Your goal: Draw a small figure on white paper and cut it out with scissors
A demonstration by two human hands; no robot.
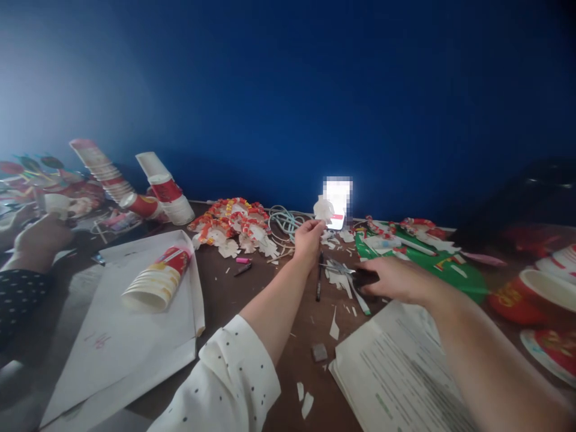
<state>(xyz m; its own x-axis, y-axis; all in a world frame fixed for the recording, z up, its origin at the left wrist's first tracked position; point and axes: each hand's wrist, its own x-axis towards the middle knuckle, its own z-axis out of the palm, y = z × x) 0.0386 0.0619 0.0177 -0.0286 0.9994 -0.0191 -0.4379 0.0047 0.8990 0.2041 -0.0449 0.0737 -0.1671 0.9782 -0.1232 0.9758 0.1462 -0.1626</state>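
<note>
My left hand point(309, 240) is raised over the middle of the table, its fingertips pinching a small white paper cutout point(323, 210) with a wavy edge. To the right, my right hand point(389, 279) is low over the table, fingers curled around the dark handles of a pair of scissors point(341, 267). The silver blades point left, above white paper scraps point(338, 284). Between my hands lies a black pen point(319, 282). Behind the cutout stands a bright, blurred-out phone screen point(337, 201).
Red-and-white paper cutouts point(236, 222) are heaped left of a coiled pale cord point(284, 221). Paper cups point(157, 279) lie on white paper point(121, 348). A printed booklet point(396, 366), grey eraser point(319, 352) and green sheet point(463, 279) are nearby. A co-worker's hand point(42, 237) works at far left.
</note>
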